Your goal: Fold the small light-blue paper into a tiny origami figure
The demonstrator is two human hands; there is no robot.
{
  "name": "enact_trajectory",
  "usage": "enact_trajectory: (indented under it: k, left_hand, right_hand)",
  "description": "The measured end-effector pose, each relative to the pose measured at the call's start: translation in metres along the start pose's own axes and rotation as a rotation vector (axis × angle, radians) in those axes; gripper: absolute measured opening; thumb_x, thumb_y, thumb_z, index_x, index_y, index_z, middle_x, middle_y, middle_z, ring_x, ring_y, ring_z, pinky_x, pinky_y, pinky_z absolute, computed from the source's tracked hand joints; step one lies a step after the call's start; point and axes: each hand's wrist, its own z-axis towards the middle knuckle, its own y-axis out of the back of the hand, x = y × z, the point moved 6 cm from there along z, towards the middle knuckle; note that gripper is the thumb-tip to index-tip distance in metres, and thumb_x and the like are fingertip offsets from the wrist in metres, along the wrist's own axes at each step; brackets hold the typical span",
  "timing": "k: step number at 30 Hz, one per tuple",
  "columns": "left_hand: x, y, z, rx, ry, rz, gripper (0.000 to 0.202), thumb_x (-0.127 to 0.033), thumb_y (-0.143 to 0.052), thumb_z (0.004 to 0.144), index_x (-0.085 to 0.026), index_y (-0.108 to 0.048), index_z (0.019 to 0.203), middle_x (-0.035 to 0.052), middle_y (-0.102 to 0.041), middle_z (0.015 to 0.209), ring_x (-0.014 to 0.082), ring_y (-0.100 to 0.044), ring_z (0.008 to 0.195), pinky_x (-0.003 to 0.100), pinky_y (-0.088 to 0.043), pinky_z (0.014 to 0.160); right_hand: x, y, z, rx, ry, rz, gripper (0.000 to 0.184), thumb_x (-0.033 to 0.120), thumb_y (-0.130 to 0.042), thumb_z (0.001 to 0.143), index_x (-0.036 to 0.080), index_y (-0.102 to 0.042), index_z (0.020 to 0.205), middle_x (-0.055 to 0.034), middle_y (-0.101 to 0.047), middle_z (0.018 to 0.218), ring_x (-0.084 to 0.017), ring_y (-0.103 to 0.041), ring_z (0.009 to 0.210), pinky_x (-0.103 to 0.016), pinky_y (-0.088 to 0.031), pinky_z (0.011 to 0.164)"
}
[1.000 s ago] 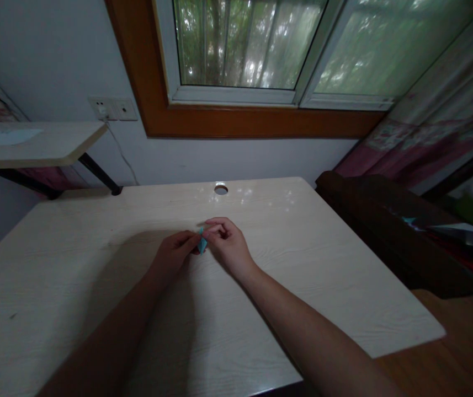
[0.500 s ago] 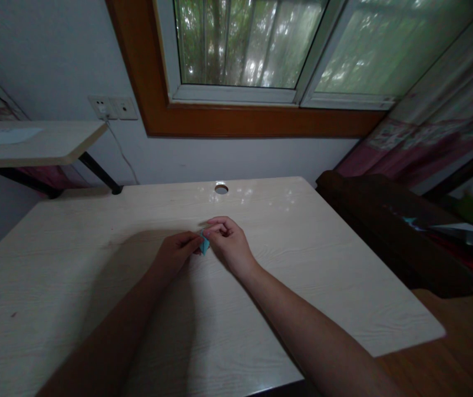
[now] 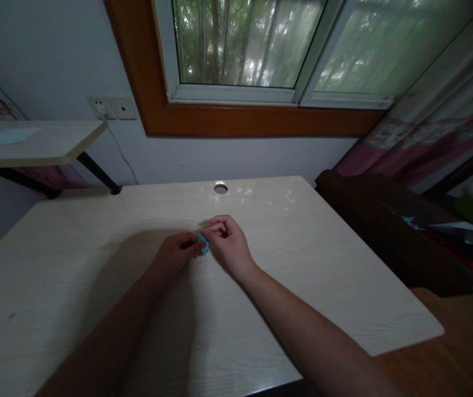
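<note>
A small light-blue folded piece, which looks like paper [image 3: 205, 246], is held between my two hands over the middle of the desk [image 3: 261, 331]. My left hand [image 3: 175, 255] pinches it from the left, thumb and fingers closed on its lower part. From the right, my right hand [image 3: 230, 240] grips its upper edge between thumb and forefinger, the other fingers curled loosely. Fingertips cover much of the piece, so its full shape is hidden.
A raised shelf [image 3: 66, 143] on black legs stands at the back left, with a sheet [image 3: 4, 135] on it. A cable hole [image 3: 221, 188] lies near the desk's back edge. A cord [image 3: 122, 151] hangs from the wall socket [image 3: 102, 108]. Dark furniture [image 3: 368, 220] stands at the right.
The blue piece has turned slightly between my fingers. My left thumb has shifted a little to the right and down over it. Both hands stay in nearly the same place.
</note>
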Motion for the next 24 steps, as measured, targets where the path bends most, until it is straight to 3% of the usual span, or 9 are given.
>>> enact_trajectory:
  k: [5, 9, 13, 19, 24]
  left_hand:
    - [-0.003, 0.004, -0.001, -0.051, 0.027, -0.089, 0.024, -0.041, -0.069, 0.078, -0.019, -0.071, 0.07, 0.0014, -0.068, 0.069, 0.0158, -0.059, 0.067, 0.027, -0.043, 0.067]
    - [-0.006, 0.013, -0.002, -0.189, 0.018, -0.184, 0.021, -0.037, -0.071, 0.077, -0.018, -0.069, 0.068, -0.0005, -0.061, 0.067, 0.0136, -0.052, 0.066, 0.025, -0.04, 0.065]
    - [-0.006, 0.022, -0.002, -0.318, -0.047, -0.275, 0.026, -0.036, -0.074, 0.074, -0.018, -0.059, 0.061, -0.0024, -0.051, 0.067, 0.0119, -0.045, 0.064, 0.025, -0.038, 0.06]
    - [-0.002, 0.023, -0.002, -0.324, -0.003, -0.218, 0.03, -0.044, -0.071, 0.073, -0.02, -0.056, 0.062, -0.0031, -0.046, 0.058, 0.0129, -0.044, 0.058, 0.026, -0.035, 0.054]
    - [-0.002, 0.022, -0.001, -0.314, 0.021, -0.208, 0.031, -0.044, -0.07, 0.072, -0.02, -0.054, 0.061, -0.0044, -0.045, 0.055, 0.0121, -0.043, 0.055, 0.026, -0.034, 0.053]
  right_hand:
    - [0.004, 0.0, 0.0, -0.005, 0.027, 0.027, 0.03, 0.035, -0.074, 0.078, 0.022, -0.061, 0.102, -0.0015, -0.07, 0.085, -0.015, -0.065, 0.073, -0.028, -0.051, 0.071]
    - [0.006, 0.004, 0.002, -0.042, 0.011, -0.036, 0.021, 0.04, -0.066, 0.084, 0.019, -0.064, 0.089, -0.0015, -0.066, 0.078, -0.014, -0.061, 0.071, -0.027, -0.049, 0.07]
    - [0.002, 0.0, 0.002, 0.046, -0.061, -0.044, 0.03, 0.045, -0.06, 0.088, 0.018, -0.066, 0.076, -0.001, -0.064, 0.069, -0.013, -0.057, 0.062, -0.025, -0.046, 0.063]
    - [-0.009, -0.012, -0.005, 0.249, -0.122, -0.164, 0.031, 0.047, -0.063, 0.086, 0.019, -0.074, 0.083, -0.0038, -0.071, 0.076, -0.015, -0.063, 0.07, -0.026, -0.047, 0.066]
    - [-0.016, -0.014, -0.005, 0.295, -0.128, -0.152, 0.029, 0.045, -0.064, 0.085, 0.018, -0.075, 0.088, -0.0041, -0.072, 0.078, -0.015, -0.064, 0.071, -0.025, -0.048, 0.068]
